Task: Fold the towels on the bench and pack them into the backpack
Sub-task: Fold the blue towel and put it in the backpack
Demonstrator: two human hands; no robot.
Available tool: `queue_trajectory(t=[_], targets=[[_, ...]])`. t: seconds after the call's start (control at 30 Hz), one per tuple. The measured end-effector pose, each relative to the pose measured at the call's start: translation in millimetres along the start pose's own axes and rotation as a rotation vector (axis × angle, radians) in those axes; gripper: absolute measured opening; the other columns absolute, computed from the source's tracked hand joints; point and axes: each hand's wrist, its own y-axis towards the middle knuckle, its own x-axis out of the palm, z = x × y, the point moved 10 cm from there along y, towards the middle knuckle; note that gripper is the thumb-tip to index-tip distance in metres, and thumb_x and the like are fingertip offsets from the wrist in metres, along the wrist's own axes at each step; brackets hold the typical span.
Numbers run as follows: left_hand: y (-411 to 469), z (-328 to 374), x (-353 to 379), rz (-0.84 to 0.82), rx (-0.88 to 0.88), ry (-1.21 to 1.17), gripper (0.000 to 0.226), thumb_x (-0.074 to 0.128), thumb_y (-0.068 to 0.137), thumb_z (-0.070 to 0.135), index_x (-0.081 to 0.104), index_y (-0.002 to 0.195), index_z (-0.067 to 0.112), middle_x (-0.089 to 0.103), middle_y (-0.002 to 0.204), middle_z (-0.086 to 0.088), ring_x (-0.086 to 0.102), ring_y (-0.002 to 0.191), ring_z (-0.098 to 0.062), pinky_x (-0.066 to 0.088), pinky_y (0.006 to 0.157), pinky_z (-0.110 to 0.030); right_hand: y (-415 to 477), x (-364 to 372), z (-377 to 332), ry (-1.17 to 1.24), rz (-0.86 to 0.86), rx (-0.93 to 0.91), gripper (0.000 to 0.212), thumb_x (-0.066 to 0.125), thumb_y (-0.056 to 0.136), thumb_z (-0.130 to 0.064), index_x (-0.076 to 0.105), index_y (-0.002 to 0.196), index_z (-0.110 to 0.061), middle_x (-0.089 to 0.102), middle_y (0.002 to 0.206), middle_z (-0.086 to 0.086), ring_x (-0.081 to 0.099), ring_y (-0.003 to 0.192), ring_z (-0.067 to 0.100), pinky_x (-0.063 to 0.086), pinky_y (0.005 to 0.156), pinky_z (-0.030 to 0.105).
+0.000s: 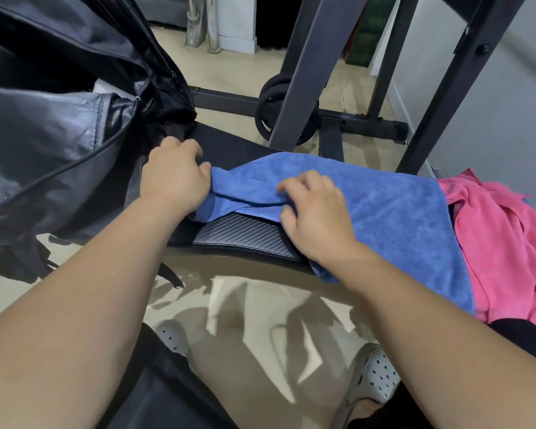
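Down by the person's feet, a pair of pale perforated clogs (375, 376) stands on the glossy beige floor (260, 305), close up against the black padded counter with a woven texture (245, 233). Across that counter lies the blue microfibre towel (384, 205), its near edge hanging over the side and its left end gathered into a ridge. The left hand (174, 178) has its grip clenched on the towel's left corner. The right hand (316, 215) sits on the ridge with curled fingers and thumb pinching the doubled cloth, which looks meant to hold the crease while the corner is drawn over. I take this as an early fold, with the towel nowhere near packed.

Just right of it, touching its hemmed edge, the crumpled pink towel (502, 243) waits unfolded. At the left end, the black nylon backpack (59, 144) stands with its zip wide open, mouth towards the hands, handy for loading. Beyond, black round weight plates (273, 113) lean by a dark steel rack frame (304, 66).
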Motion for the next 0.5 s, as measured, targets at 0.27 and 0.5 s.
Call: queue_trajectory(t=[0.27,0.5], targets=[[-26,-8,6,-0.318,-0.174,0.291,0.063,0.053,0.082,0.075,0.049,0.073,0.013,0.053,0.08,-0.005,0.054,0.08,-0.031,0.043,0.068,-0.035,8,43,-56,-0.354,-0.151,-0.29,0.015,0.059,0.095,-0.03,0.07,0.102,-0.023,0.051,0.091,-0.003,0.044,0.096,0.024,0.028,0.078,0.037],[-32,-15,21,-0.34,-0.091,0.268,0.027,0.07,0.083,0.044,0.062,0.087,0.017,0.059,0.083,-0.002,0.058,0.08,-0.028,0.039,0.061,-0.031,24,27,-25,-0.11,-0.116,-0.054,0.015,0.051,0.096,-0.024,0.064,0.103,-0.019,0.067,0.093,0.0,0.051,0.095,0.026,0.035,0.082,0.037]])
